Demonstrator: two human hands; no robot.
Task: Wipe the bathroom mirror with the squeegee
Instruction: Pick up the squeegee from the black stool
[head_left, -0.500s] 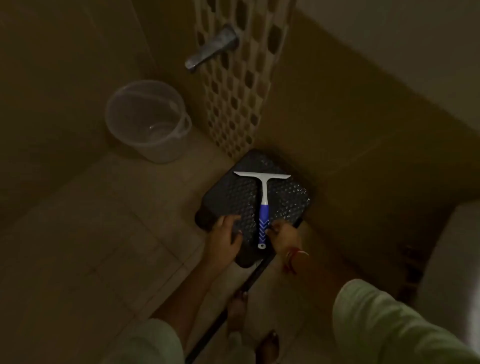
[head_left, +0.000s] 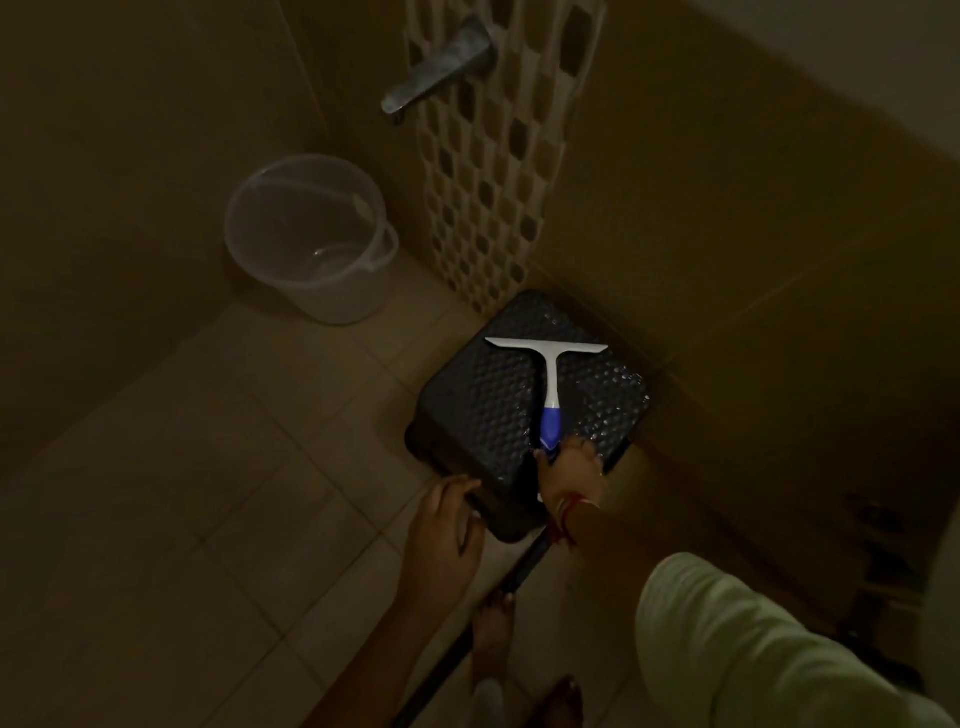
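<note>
the squeegee (head_left: 550, 384) is laid flat on top of a black textured stool (head_left: 483, 415), which is set on the tiled floor (head_left: 208, 467) in the corner, close against the wall. its white blade is turned to the far side and its blue handle is pointed toward the person. the lower end of the handle is gripped by the right hand (head_left: 569, 470): the thumb is placed on one side, the fingers are curled over the other, and the end of the grip is hidden under the palm. red bangles (head_left: 574, 508) are worn at that wrist. the left hand (head_left: 444, 530) is held at the near left edge of the stool with its fingers loosely bent, and nothing is held in it; whether the fingertips are touching the edge cannot be told in the dim light. a translucent bucket (head_left: 332, 306) is stood on the floor well apart from the stool, to the left. a metal tap (head_left: 441, 67) is fixed to a strip of mosaic tiles (head_left: 493, 197) above the stool. a pale sleeve (head_left: 753, 649) is seen at the lower right.
</note>
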